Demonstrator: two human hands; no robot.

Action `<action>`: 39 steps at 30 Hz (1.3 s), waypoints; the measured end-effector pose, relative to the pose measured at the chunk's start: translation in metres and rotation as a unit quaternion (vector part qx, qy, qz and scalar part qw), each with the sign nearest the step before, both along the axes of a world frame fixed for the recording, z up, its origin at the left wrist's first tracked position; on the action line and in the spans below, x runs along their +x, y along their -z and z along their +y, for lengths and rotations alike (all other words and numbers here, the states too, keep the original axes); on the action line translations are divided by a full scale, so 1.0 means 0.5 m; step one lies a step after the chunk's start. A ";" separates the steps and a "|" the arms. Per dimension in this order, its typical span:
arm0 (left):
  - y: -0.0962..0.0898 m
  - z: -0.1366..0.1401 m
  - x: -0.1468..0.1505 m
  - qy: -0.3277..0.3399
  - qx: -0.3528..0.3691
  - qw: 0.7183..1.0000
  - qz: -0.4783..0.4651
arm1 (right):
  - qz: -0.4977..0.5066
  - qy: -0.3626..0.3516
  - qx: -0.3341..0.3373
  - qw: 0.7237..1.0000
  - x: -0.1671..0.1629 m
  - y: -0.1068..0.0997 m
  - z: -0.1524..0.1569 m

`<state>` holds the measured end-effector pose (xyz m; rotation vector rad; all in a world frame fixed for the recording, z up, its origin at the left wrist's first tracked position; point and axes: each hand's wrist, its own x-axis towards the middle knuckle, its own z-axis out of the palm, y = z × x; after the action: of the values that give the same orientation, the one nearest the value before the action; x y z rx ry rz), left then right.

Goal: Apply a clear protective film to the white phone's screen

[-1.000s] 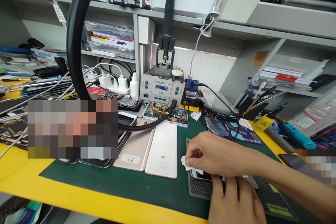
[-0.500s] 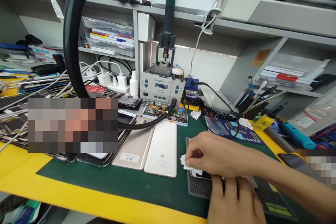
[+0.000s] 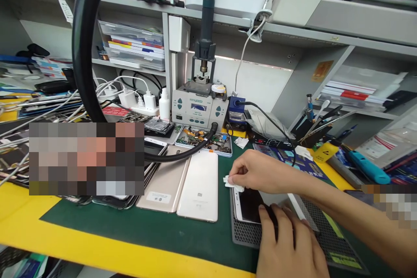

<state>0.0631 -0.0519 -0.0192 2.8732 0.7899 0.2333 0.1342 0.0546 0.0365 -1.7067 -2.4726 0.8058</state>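
A smartphone (image 3: 249,204) with a white frame and dark screen lies face up on a grey perforated pad (image 3: 239,235). My left hand (image 3: 289,239) comes over its near edge, fingers bent and a little apart on the screen, gripping it; the thumb is hidden. My right hand (image 3: 247,171) is closed in a pinch on a crumpled white tissue (image 3: 237,186) at the phone's far left corner. The right forearm crosses above the phone's far side.
Left of the pad lie a white phone (image 3: 199,195) and a gold phone (image 3: 163,182). Behind them is a tray of small parts (image 3: 215,150). A hot-air station (image 3: 198,106) stands at the back; its thick black hose (image 3: 86,39) loops across the left.
My right hand has moved away from me along the phone's left end with the tissue, uncovering more of the screen. My left hand stays on the phone, its fingers slightly shifted.
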 end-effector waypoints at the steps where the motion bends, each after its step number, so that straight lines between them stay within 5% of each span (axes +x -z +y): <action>1: 0.006 -0.001 0.001 -0.002 0.003 1.000 -0.008 | 0.001 0.000 0.000 1.000 0.002 0.000 0.000; 11: 0.094 -0.023 0.054 -0.071 0.024 0.993 -0.094 | -0.002 0.017 -0.005 1.000 0.034 -0.003 -0.013; 17: 0.095 -0.017 0.028 -0.039 0.075 0.988 -0.126 | -0.011 0.048 -0.012 0.999 0.060 -0.015 -0.035; 23: 0.118 -0.023 0.045 -0.094 0.097 0.978 -0.160 | -0.034 0.101 -0.027 0.994 0.115 -0.014 -0.062; 31: 0.077 -0.002 0.000 -0.022 0.076 0.988 -0.132 | -0.023 0.147 -0.048 0.988 0.199 -0.010 -0.092; 39: 0.129 -0.010 0.055 -0.052 0.047 0.988 -0.137 | -0.002 0.182 -0.061 0.981 0.231 -0.014 -0.112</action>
<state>0.0906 -0.0569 -0.0837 2.7996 0.8947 0.6778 0.2497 -0.0015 0.0436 -2.1137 -2.0512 0.9220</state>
